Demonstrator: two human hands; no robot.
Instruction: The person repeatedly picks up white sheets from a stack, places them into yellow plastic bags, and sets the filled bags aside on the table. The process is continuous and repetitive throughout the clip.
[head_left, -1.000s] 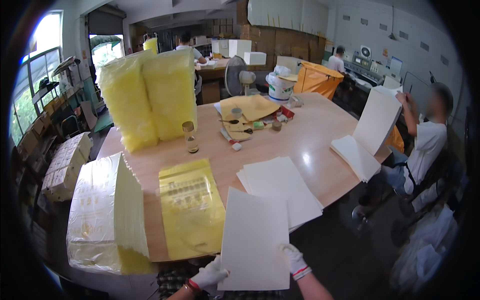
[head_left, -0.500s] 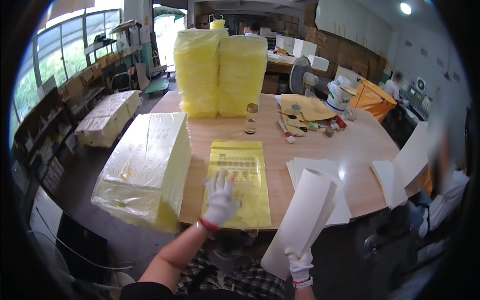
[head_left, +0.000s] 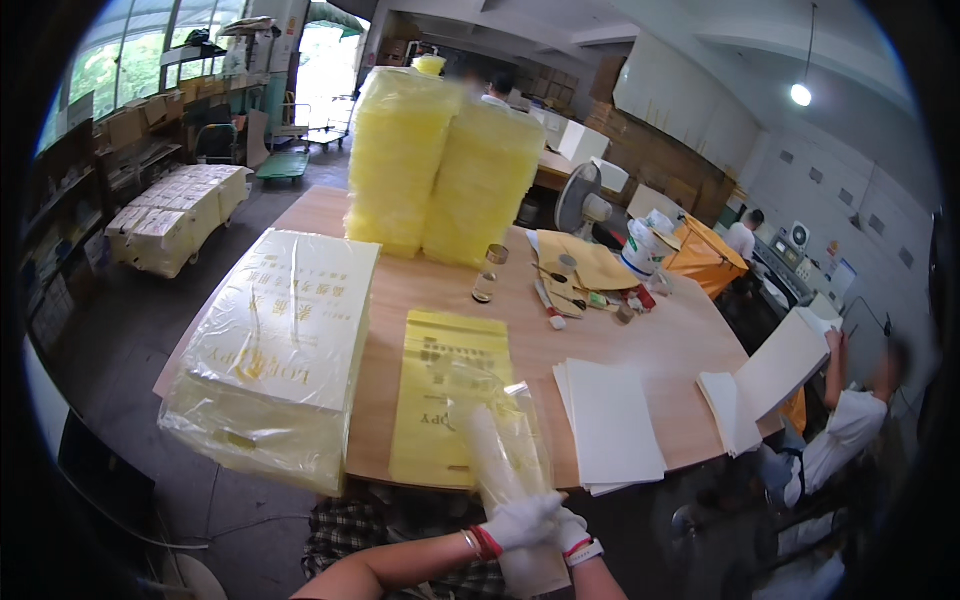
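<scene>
I see left hand (head_left: pixel 522 522) and right hand (head_left: pixel 570 532) clamped on the clear bag (head_left: pixel 525 440), its length pointing away, over the table's (head_left: pixel 370 440) near edge.

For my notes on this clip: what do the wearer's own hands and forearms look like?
The left hand wears a white fabric glove, with a red band and a thin, pale bangle at the wrist. The right hand wears a matching white fabric glove with a red cuff edge and a white wristband. Neither forearm shows a sleeve.
</scene>
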